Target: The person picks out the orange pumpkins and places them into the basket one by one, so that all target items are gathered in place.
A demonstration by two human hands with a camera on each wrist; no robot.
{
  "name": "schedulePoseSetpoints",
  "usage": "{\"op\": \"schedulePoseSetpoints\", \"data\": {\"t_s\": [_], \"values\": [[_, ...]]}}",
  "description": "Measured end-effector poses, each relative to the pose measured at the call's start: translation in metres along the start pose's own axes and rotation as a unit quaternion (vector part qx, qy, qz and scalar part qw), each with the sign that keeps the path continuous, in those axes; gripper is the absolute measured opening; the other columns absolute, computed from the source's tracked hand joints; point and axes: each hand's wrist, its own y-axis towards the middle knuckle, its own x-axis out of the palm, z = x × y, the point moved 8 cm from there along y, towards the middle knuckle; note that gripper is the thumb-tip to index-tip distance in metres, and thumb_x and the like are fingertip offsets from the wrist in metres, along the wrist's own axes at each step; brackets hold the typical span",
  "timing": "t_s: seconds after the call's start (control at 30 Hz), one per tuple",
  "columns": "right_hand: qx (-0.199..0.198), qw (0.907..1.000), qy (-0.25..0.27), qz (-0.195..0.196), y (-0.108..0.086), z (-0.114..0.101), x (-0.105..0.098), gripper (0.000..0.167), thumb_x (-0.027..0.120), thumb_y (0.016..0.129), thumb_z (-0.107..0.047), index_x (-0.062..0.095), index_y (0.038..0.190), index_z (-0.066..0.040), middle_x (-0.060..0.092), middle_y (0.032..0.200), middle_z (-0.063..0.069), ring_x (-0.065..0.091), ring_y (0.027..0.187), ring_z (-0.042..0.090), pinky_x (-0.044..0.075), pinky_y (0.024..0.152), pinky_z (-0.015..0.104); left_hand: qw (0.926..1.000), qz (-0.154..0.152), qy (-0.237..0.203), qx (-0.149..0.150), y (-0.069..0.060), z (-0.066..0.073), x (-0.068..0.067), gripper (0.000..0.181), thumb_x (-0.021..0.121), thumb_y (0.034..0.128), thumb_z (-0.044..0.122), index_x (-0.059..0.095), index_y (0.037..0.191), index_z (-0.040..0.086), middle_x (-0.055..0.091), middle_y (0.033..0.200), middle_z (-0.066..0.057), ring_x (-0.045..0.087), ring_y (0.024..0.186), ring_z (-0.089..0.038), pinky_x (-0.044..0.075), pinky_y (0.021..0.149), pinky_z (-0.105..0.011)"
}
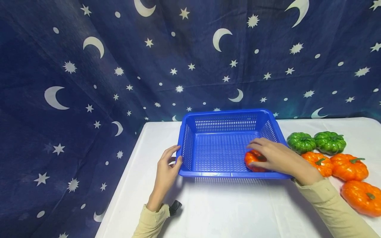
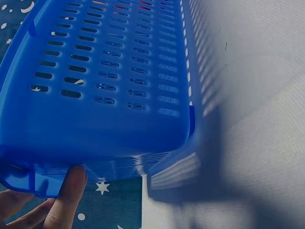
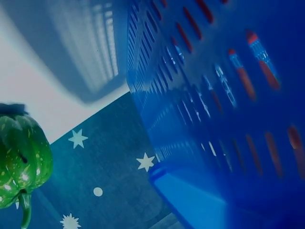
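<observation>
A blue plastic basket (image 1: 226,174) with slotted walls stands on the white table. My right hand (image 1: 275,157) reaches over its right front corner and holds a glossy red pumpkin (image 1: 251,161) low inside. The palm side of that hand is hidden; in the right wrist view, red patches show through the slots of the basket wall (image 3: 200,95). At the basket's left side, my left hand (image 1: 166,168) touches the outside near the rim with thumb and fingertips. The left wrist view shows the thumb (image 2: 71,191) against the basket's outer wall (image 2: 95,129), below the rim.
Right of the basket lie two green pumpkins (image 1: 329,142) and three orange pumpkins (image 1: 361,198), close to my right forearm. A dark blue cloth (image 1: 190,56) with moons and stars hangs behind the white table (image 1: 226,211) and along its left side.
</observation>
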Motion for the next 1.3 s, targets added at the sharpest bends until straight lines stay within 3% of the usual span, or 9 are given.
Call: {"op": "schedulePoseSetpoints", "data": {"t_s": [0.53, 1.1, 1.3], "values": [[0.004, 0.9999, 0.009, 0.009, -0.008, 0.001, -0.018, 0.053, 0.08, 0.081, -0.042, 0.069, 0.121, -0.009, 0.064, 0.122, 0.01, 0.058, 0.117, 0.031, 0.054, 0.094, 0.052, 1.0, 0.001, 0.004, 0.008, 0.001, 0.002, -0.001, 0.037, 0.064, 0.0936, 0.006, 0.064, 0.131, 0.009, 0.058, 0.138, -0.01, 0.07, 0.092, -0.028, 0.061, 0.072, -0.024], [-0.005, 0.9987, 0.008, 0.05, -0.021, 0.006, -0.035, 0.052, 0.083, 0.079, -0.031, 0.067, 0.122, -0.006, 0.064, 0.12, 0.009, 0.06, 0.112, 0.031, 0.056, 0.087, 0.054, 1.0, 0.001, 0.002, 0.004, 0.001, 0.002, -0.001, 0.037, 0.064, 0.0938, 0.006, 0.064, 0.131, 0.009, 0.058, 0.138, -0.009, 0.07, 0.092, -0.026, 0.061, 0.073, -0.024], [0.008, 0.9984, 0.008, 0.055, -0.025, 0.01, -0.038, 0.053, 0.084, 0.078, -0.031, 0.068, 0.121, -0.004, 0.064, 0.121, 0.012, 0.06, 0.112, 0.033, 0.056, 0.086, 0.056, 1.0, -0.001, 0.003, 0.001, 0.001, 0.002, -0.001, 0.037, 0.064, 0.0943, 0.007, 0.064, 0.131, 0.009, 0.057, 0.138, -0.008, 0.07, 0.092, -0.024, 0.061, 0.073, -0.023]]}}
